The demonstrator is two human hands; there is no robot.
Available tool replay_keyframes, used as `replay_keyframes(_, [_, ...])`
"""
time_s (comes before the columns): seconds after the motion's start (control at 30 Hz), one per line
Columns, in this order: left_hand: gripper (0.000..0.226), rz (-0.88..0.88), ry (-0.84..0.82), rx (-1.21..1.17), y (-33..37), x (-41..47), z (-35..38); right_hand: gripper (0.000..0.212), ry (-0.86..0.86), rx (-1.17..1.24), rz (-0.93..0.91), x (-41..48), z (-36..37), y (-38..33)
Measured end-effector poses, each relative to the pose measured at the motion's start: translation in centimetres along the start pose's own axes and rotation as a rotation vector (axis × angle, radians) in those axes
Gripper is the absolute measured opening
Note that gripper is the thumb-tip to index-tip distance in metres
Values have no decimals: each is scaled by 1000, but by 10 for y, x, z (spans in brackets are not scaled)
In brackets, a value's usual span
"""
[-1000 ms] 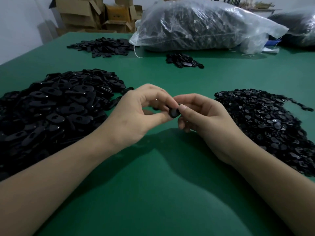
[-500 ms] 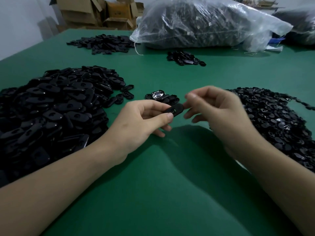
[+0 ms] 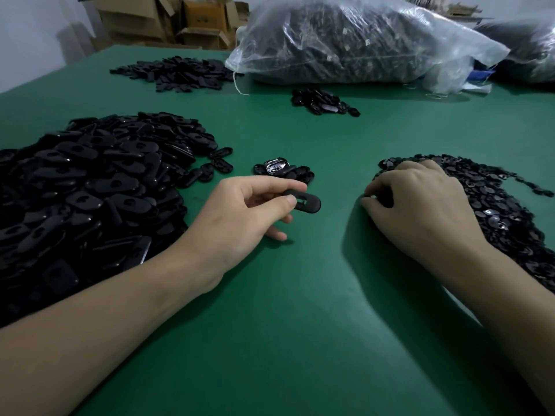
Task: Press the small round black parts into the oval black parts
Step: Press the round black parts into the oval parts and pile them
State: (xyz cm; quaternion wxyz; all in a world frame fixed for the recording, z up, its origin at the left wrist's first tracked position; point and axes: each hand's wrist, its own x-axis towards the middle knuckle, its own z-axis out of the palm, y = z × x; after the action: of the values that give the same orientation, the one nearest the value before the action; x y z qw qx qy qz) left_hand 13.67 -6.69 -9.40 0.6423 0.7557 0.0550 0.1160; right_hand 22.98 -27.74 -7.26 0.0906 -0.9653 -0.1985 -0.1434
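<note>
My left hand (image 3: 249, 211) pinches one oval black part (image 3: 307, 203) between thumb and forefinger, just above the green table; its slot faces up. My right hand (image 3: 420, 211) lies palm down on the near left edge of the pile of small round black parts (image 3: 504, 217). Its fingers curl down onto the pile, and what the fingertips hold is hidden. A big heap of oval black parts (image 3: 90, 190) lies to the left of my left hand. A small cluster of black parts (image 3: 285, 171) sits just beyond the held oval part.
Further back on the green table (image 3: 300, 325) are a flat pile of black pieces (image 3: 177, 72), a small heap of oval parts (image 3: 324, 100) and a large clear plastic bag of parts (image 3: 360, 40). Cardboard boxes (image 3: 165, 19) stand behind the table's far left edge.
The hands, joined on one part a second ago, have separated. My right hand moved right and down onto the round-part pile. My left hand keeps an oval part and sank slightly.
</note>
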Motion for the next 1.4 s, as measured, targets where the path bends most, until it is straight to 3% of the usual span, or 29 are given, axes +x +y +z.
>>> replay_keyframes(0.3, [19, 6, -13, -11, 0, 0, 1, 6, -3, 36, -10, 0, -4, -1])
replay_keyframes(0.63, [17, 3, 18, -25, 3, -1, 1, 4, 65, 111, -69, 5, 1, 1])
replay_keyframes(0.7, [12, 10, -8, -55, 3, -1, 2, 4, 71, 224, -78, 5, 3, 1])
replay_keyframes(0.73, [20, 13, -15, -64, 3, -1, 2, 5, 55, 320, -64, 5, 3, 0])
replay_keyframes(0.87, [34, 43, -26, -63, 2, 0, 3, 11, -120, 974, 35, -5, -1, -13])
replay_keyframes(0.97, [33, 78, -8, -11, 0, 1, 2, 13, -213, 1263, 59, -10, -4, -24])
replay_keyframes(1.17, [25, 99, -44, 46, 0, -1, -1, 14, -344, 1429, 67, -14, 1, -29])
replay_keyframes(1.4, [20, 119, -68, 2, -1, 0, -1, 16, -358, 1527, 107, -14, 4, -28])
